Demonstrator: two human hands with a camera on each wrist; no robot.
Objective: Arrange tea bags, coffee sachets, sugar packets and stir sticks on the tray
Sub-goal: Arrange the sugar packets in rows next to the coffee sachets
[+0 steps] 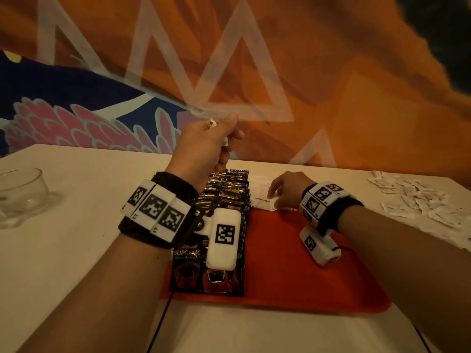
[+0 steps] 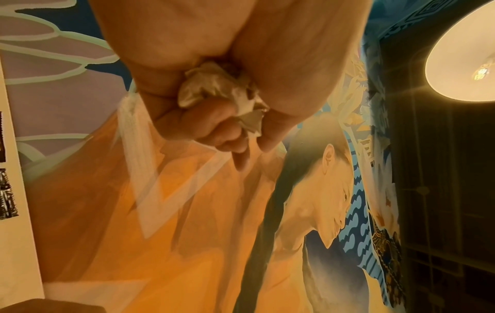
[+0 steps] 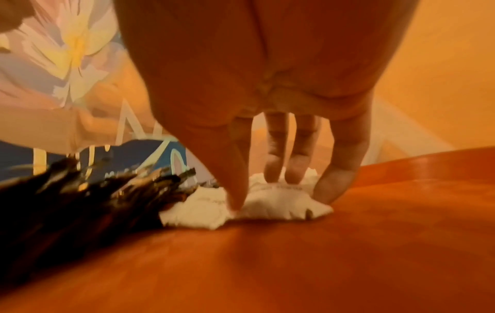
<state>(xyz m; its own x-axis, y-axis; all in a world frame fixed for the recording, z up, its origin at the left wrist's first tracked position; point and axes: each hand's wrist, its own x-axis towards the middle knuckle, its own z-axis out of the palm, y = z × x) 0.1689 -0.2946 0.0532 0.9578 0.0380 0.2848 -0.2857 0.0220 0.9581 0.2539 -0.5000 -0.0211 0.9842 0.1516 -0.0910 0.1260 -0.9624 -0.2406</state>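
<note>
A red tray (image 1: 293, 271) lies in front of me on the table. A column of black coffee sachets (image 1: 224, 189) fills its left side. White brown-sugar packets (image 1: 262, 197) lie along its far edge. My right hand (image 1: 283, 192) rests on them, and in the right wrist view its straight fingers (image 3: 294, 165) and thumb press down on the sugar packets (image 3: 281, 203) beside the coffee sachets (image 3: 80, 201). My left hand (image 1: 216, 141) is raised above the tray's far end. It is a fist (image 2: 227, 127) clutching crumpled white packets (image 2: 214, 91).
A heap of loose white packets (image 1: 420, 200) lies on the table at the right. A clear glass bowl (image 1: 23, 189) stands at the far left. The cream table (image 1: 76, 238) ends at a painted wall. The tray's right half (image 3: 348, 254) is bare red.
</note>
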